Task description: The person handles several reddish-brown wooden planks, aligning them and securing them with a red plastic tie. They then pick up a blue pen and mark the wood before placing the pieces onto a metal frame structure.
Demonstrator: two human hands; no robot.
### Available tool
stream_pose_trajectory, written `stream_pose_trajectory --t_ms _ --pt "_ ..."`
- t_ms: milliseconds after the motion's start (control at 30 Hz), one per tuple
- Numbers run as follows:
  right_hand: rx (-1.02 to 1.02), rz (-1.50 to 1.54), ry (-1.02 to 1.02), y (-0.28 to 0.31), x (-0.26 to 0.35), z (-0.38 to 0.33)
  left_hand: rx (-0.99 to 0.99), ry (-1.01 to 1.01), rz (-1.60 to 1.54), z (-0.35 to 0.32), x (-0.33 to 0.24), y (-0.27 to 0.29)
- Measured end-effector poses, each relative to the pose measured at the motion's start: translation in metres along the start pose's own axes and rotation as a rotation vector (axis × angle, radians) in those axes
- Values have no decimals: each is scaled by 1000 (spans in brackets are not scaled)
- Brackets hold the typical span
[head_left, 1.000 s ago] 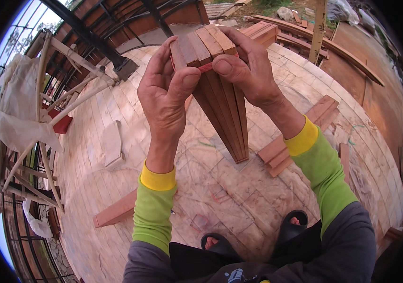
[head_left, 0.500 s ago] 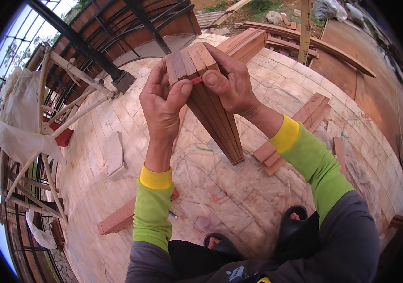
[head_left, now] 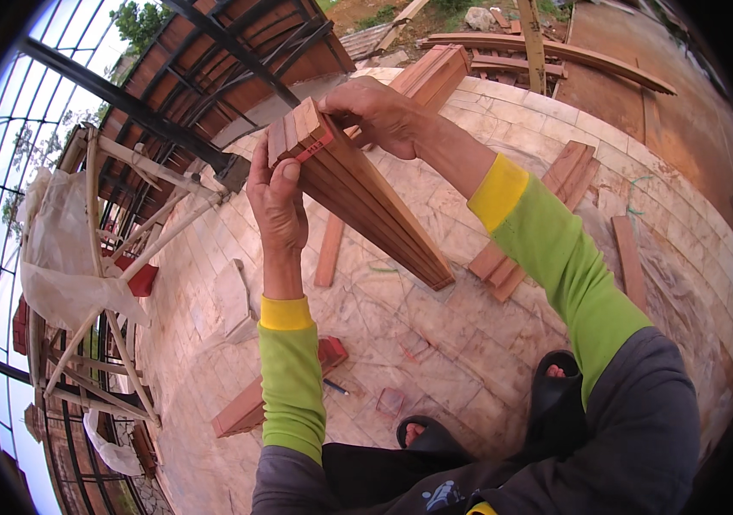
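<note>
A bundle of long reddish-brown wooden planks (head_left: 375,219) tilts up toward me, its lower end at the floor. Round its upper end runs a flat red band (head_left: 315,146) with dark print. My left hand (head_left: 279,202) is closed on the left side of that end, thumb on the front by the band. At the right edge of the same end is my right hand (head_left: 384,116), its fingers bent in against the wood beside the band. What its fingertips pinch is hidden.
More planks (head_left: 504,266) lie on plastic sheeting to the right, and a banded bundle (head_left: 251,408) rests near my left forearm. A pencil (head_left: 336,386) lies beside it. Another bundle (head_left: 435,73) lies beyond my hands. A bamboo frame (head_left: 96,215) with draped plastic stands at left.
The bundle has turned, so more of its right side shows. My right thumb has left the front face, and that hand has shifted to the bundle's right edge. My left hand keeps its grip.
</note>
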State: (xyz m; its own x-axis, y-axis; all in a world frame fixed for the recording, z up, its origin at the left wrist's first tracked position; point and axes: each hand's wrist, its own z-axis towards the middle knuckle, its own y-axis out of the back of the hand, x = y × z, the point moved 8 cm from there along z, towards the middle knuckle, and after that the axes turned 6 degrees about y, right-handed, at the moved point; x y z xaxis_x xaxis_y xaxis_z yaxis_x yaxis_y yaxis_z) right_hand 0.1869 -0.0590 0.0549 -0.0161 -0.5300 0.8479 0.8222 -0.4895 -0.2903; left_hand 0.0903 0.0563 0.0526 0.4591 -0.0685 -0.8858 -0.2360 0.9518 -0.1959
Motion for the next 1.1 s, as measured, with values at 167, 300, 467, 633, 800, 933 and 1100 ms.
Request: stream_pose_trajectory --t_ms 167,300,467,633,800,933,1100 --pt "49 -12 -132 17 2 7 26 9 -15 1 6 -19" --pt "43 8 -158 15 2 6 65 17 8 0 4 -21" --pt "-3 63 -156 16 -4 -1 98 32 -2 -4 8 -24" --pt "9 93 -53 12 -13 6 41 52 -5 -7 10 -15" --pt "114 -49 274 3 -2 -22 133 45 -42 -11 9 -20" --pt "158 -177 461 -3 11 -25 154 29 -145 -11 11 -31" --pt "96 -246 434 -4 6 -30 120 15 -197 -13 12 -26"
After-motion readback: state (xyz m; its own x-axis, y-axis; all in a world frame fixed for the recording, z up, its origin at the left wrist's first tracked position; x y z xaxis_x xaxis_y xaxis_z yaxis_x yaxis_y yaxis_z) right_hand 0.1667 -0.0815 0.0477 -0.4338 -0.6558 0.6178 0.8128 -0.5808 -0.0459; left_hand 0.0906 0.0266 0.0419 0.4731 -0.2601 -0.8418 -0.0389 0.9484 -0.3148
